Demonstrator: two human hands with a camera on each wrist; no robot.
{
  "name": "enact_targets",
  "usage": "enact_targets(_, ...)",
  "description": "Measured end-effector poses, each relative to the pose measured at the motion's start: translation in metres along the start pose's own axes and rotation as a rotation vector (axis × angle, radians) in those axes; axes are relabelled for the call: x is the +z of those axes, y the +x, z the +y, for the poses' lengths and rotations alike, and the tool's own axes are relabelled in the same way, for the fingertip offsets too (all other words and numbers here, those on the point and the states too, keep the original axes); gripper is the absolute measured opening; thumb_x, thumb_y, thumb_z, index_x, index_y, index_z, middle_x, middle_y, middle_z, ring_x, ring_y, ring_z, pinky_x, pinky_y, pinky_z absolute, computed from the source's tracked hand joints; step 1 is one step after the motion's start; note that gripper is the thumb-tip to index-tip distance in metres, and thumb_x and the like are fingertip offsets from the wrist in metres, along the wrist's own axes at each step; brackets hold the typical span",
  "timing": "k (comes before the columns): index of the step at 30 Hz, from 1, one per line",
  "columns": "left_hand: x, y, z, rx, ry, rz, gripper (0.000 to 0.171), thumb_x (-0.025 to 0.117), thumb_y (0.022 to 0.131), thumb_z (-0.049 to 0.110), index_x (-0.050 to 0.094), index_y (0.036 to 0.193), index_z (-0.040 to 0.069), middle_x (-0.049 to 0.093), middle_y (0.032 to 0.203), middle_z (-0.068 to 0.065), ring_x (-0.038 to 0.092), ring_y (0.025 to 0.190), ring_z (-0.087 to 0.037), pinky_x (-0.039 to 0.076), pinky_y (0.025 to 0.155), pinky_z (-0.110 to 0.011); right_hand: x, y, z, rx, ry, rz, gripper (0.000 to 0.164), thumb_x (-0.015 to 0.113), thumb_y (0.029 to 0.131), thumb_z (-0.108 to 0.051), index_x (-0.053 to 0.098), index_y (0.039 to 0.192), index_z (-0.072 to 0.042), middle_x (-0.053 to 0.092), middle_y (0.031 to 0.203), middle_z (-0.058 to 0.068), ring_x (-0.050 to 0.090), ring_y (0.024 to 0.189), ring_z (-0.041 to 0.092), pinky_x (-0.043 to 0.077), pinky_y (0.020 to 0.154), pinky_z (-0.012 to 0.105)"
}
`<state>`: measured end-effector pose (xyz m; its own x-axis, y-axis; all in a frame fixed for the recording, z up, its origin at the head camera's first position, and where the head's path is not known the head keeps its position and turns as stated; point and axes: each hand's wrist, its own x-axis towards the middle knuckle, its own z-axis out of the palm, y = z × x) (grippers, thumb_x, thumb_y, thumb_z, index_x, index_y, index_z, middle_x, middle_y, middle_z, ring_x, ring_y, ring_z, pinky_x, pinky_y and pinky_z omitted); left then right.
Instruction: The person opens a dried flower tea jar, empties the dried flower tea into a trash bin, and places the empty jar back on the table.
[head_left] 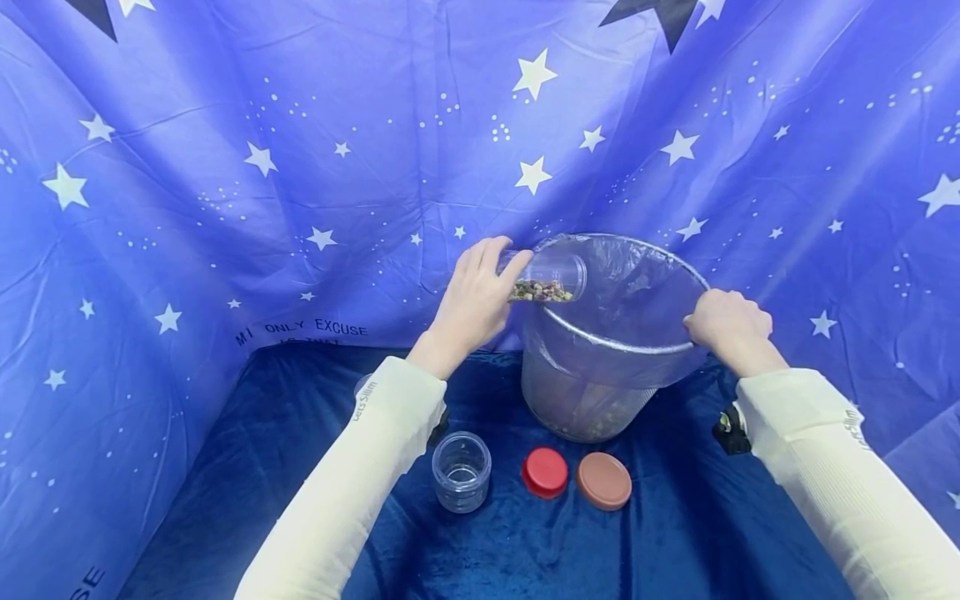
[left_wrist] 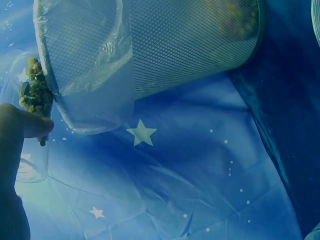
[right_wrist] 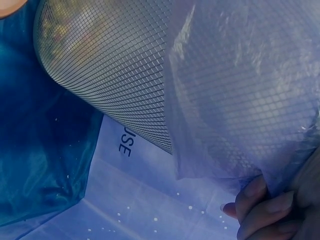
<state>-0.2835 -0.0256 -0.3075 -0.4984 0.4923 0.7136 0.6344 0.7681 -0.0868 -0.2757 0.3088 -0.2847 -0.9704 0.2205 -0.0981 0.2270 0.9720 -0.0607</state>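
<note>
A clear plastic jar (head_left: 553, 263) of greenish bits lies sideways at the left rim of a bag-lined, round grey mesh bin (head_left: 573, 396); dark-blue velvety cloth (head_left: 693, 517) lies open right of a round brown lid (head_left: 604, 480). White-sleeved arms (head_left: 348, 492) reach forward: the left grip (head_left: 476, 292) clasps the jar, the right grip (head_left: 727, 321) the bin's right rim.

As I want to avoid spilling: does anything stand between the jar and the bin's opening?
Nothing visible does: the left hand holds the jar sideways, its mouth past the rim and over the open bin.
</note>
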Motion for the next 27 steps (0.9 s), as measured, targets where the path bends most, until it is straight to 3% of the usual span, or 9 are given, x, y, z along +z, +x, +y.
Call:
enact_targets(5, 0.000, 0.002, 0.004, 0.033, 0.103, 0.056, 0.054, 0.062, 0.082, 0.002, 0.055, 0.132, 0.020, 0.052, 0.134, -0.017, 0.050, 0.123, -0.033, 0.039, 0.105, -0.048, 0.000, 0.000, 0.000, 0.011, 0.001, -0.003, 0.055, 0.049, 0.095, -0.033, 0.055, 0.119, 0.016, 0.050, 0.122, 0.043, 0.051, 0.110, 0.061, 0.048, 0.077, 0.062)
enact_targets(9, -0.002, 0.003, 0.007, 0.051, 0.152, 0.048, 0.057, 0.069, 0.081, 0.005, 0.055, 0.133, 0.024, 0.052, 0.137, -0.014, 0.049, 0.128, -0.031, 0.035, 0.109, -0.051, 0.001, 0.000, 0.000, 0.011, -0.001, -0.001, 0.054, 0.049, 0.095, -0.032, 0.056, 0.118, 0.016, 0.050, 0.122, 0.043, 0.052, 0.110, 0.061, 0.048, 0.078, 0.062)
enact_targets(13, -0.004, 0.005, 0.009, 0.071, 0.171, 0.028, 0.060, 0.074, 0.080, 0.008, 0.055, 0.135, 0.025, 0.051, 0.140, -0.012, 0.045, 0.134, -0.028, 0.032, 0.111, -0.052, 0.000, -0.001, -0.001, 0.012, -0.004, -0.001, 0.054, 0.049, 0.095, -0.032, 0.055, 0.119, 0.016, 0.050, 0.123, 0.043, 0.052, 0.110, 0.061, 0.048, 0.078, 0.062)
enact_targets(19, -0.003, 0.006, 0.011, 0.125, 0.201, 0.034, 0.054, 0.069, 0.088, 0.011, 0.053, 0.137, 0.027, 0.049, 0.144, -0.011, 0.043, 0.137, -0.027, 0.032, 0.109, -0.052, 0.000, -0.002, -0.002, 0.012, -0.007, -0.005, 0.054, 0.048, 0.096, -0.032, 0.055, 0.120, 0.016, 0.049, 0.124, 0.043, 0.051, 0.111, 0.061, 0.048, 0.079, 0.062)
enact_targets(27, -0.002, 0.006, 0.014, 0.124, 0.209, 0.029, 0.056, 0.069, 0.087, 0.011, 0.053, 0.138, 0.027, 0.049, 0.144, -0.011, 0.042, 0.137, -0.026, 0.032, 0.106, -0.052, -0.001, -0.004, -0.002, 0.011, -0.007, 0.001, 0.054, 0.048, 0.096, -0.031, 0.055, 0.119, 0.016, 0.049, 0.123, 0.043, 0.051, 0.110, 0.061, 0.048, 0.079, 0.062)
